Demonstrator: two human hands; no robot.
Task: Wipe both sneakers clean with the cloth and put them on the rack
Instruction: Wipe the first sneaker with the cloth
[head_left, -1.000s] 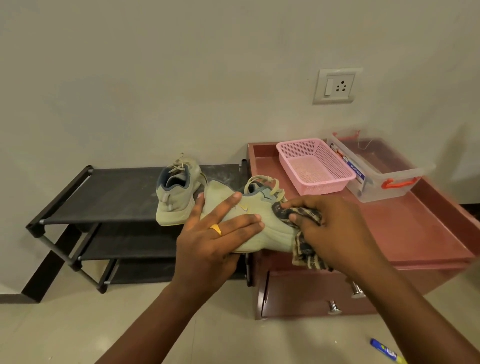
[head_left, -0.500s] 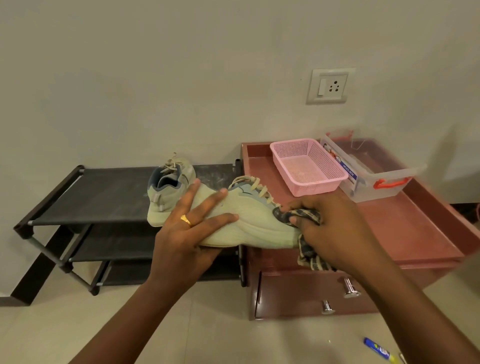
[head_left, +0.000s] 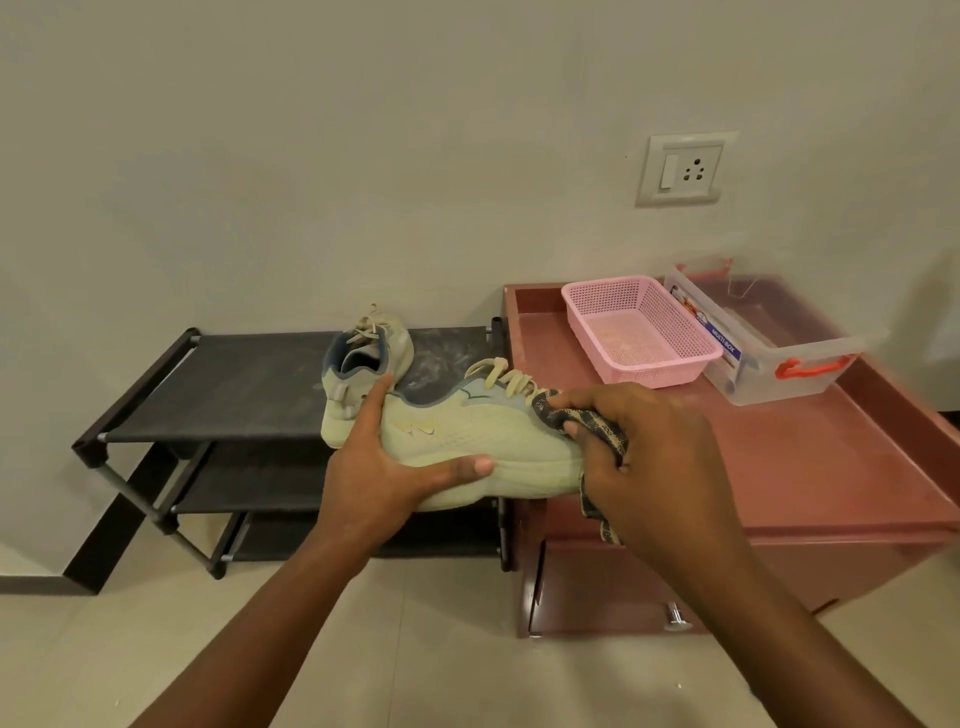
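A pale green sneaker (head_left: 498, 441) is held in the air, side-on, between the rack and the cabinet. My left hand (head_left: 384, 478) grips its heel end, thumb along the sole. My right hand (head_left: 639, 457) clutches a dark patterned cloth (head_left: 592, 426) and presses it against the toe end by the laces. The second pale green sneaker (head_left: 363, 358) stands on the top shelf of the black shoe rack (head_left: 228, 384), heel toward me, partly hidden behind the held one.
A reddish-brown cabinet (head_left: 779, 467) with drawers stands right of the rack. On it sit a pink mesh basket (head_left: 639, 332) and a clear storage box (head_left: 763, 353) with orange handles. A wall socket (head_left: 683, 169) is above. The rack's lower shelves hold nothing visible.
My left hand has shifted from lying over the sneaker's side to gripping its heel end, and the sneaker has turned side-on and level. The cloth hand stays at the toe.
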